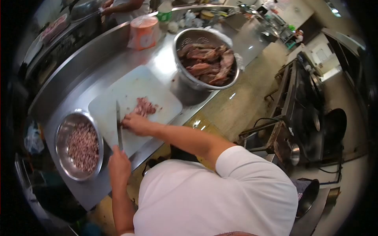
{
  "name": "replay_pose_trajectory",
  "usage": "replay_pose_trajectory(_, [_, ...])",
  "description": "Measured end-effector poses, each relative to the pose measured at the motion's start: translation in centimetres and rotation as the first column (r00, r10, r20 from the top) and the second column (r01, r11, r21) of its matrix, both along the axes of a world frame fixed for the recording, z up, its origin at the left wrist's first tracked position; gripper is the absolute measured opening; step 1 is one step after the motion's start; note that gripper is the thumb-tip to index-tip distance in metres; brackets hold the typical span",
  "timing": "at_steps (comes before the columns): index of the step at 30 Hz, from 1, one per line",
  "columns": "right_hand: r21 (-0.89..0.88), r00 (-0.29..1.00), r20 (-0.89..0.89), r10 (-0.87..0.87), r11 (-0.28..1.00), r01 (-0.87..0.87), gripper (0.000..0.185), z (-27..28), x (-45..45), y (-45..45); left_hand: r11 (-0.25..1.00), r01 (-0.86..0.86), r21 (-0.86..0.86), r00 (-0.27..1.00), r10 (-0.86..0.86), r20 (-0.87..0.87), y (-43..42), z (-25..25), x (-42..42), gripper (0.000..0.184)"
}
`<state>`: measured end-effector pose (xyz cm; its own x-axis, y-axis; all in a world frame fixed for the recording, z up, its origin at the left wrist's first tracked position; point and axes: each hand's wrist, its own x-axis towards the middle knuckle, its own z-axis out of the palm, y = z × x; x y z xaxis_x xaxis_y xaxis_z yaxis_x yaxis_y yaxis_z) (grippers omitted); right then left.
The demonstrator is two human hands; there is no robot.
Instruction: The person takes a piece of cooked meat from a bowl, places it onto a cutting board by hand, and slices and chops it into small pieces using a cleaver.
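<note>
My left hand (pixel 119 161) is closed round the handle of a knife (pixel 120 137), whose narrow blade points away from me over a white cutting board (pixel 114 92). My right hand (pixel 138 124) lies on the board with its fingers bent over a dark piece of meat (pixel 120 123) beside the blade. Its fingers partly hide that piece. Just beyond my right hand is a small heap of chopped reddish meat (pixel 144 106). Left of the board stands a steel bowl (pixel 60 137) with finely diced pinkish pieces (pixel 83 148) in it.
A steel perforated bowl (pixel 185 76) of dark meat strips (pixel 208 63) stands beyond the board near the counter edge. An orange-and-white container (pixel 144 33) in clear plastic is farther back on the steel counter (pixel 84 92). Another person (pixel 128 7) stands across. Woks (pixel 334 126) line the right.
</note>
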<state>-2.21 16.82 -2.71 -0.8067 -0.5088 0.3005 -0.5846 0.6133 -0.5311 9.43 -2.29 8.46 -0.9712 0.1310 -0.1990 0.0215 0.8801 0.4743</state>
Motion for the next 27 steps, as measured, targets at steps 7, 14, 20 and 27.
replay_pose_trajectory(7, [-0.06,0.997,-0.064,0.047,0.997,-0.051,0.025,-0.2,-0.1,1.1,0.998,0.029,0.063,0.997,-0.024,-0.076,-2.2,-3.5,0.0,0.016])
replay_pose_trajectory(14, [-0.049,0.99,-0.026,0.137,0.989,-0.138,0.032,2.2,-0.4,1.8,0.996,-0.033,-0.078,0.996,0.04,0.08,-0.9,2.3,2.0,0.014])
replay_pose_trajectory(20, [-0.06,0.986,0.108,0.128,0.991,-0.122,0.036,2.6,-0.5,2.1,0.996,-0.034,-0.087,0.996,0.04,0.074,2.2,-0.1,-0.4,0.018])
replay_pose_trajectory(27, [-0.136,0.987,0.098,0.127,0.984,-0.113,0.034,0.6,-0.8,2.7,0.986,-0.046,-0.16,0.983,0.074,0.168,3.1,2.2,1.2,0.015])
